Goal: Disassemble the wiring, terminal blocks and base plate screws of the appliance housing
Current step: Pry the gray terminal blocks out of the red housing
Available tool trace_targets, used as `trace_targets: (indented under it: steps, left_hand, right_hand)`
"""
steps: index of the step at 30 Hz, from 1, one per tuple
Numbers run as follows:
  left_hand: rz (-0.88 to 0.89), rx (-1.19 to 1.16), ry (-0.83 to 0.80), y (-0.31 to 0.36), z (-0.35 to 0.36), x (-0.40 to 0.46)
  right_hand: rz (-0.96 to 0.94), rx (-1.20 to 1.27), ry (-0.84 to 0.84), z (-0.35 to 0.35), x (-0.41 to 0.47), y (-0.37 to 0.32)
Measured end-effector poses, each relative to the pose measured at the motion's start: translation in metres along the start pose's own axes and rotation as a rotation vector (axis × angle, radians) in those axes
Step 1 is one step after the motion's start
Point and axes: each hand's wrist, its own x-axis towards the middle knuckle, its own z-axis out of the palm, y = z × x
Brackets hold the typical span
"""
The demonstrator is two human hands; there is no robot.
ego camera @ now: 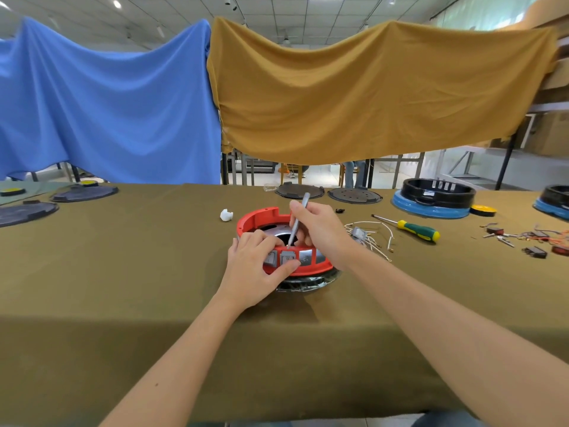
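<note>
A round red appliance housing (261, 217) lies on the olive table cloth, its metal inside showing. Grey rocker switches (288, 258) sit in its near wall. My left hand (257, 272) grips that near wall, thumb under a switch and fingers curled over the rim. My right hand (320, 229) holds a thin grey tool (298, 220) like a pen, its tip down inside the housing just behind the switches. A bundle of white wires with a grey switch (369, 235) lies to the right of the housing.
A green and yellow screwdriver (415, 229) lies right of the wires. Loose switches and red wires (523, 241) lie far right. Black base plates (300, 191) and blue-black housings (431, 198) stand along the back. A white piece (226, 215) lies left of the housing.
</note>
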Motion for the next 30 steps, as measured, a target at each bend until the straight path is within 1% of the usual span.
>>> trace_targets:
  steps: [2,4,8,10,12,18,21,24,30]
  left_hand:
    - [0.000,-0.002,0.006,0.001,0.000,0.000]
    - [0.003,-0.012,0.012,0.001,-0.001,0.000]
    - [0.007,-0.046,0.016,-0.001,0.001,0.001]
    - [-0.002,-0.054,0.016,-0.002,0.002,0.002]
    - [-0.004,-0.058,0.029,-0.002,0.002,0.002]
    - [-0.012,-0.059,0.027,-0.002,0.002,0.001]
    - [-0.015,-0.048,0.025,-0.001,0.001,0.001]
    - [-0.013,-0.043,0.022,0.000,0.001,0.002]
    - [-0.014,-0.058,0.020,0.000,0.000,0.001]
  right_hand:
    - [-0.107,0.021,-0.029,0.001,-0.004,0.000]
    - [-0.197,-0.047,-0.087,0.006,-0.005,-0.004]
    - [-0.283,-0.425,-0.167,0.008,-0.005,-0.003]
    - [-0.312,-0.483,-0.152,0.005,-0.006,0.001]
    - [-0.316,-0.448,-0.123,0.002,-0.005,0.000]
    - [-0.296,-0.489,-0.106,0.003,-0.001,-0.003]
    - [-0.251,-0.539,-0.135,0.005,0.004,-0.009]
    - [-0.208,-0.537,-0.196,0.007,0.008,-0.015]
    - [-0.171,-0.567,-0.225,0.011,0.012,-0.016]
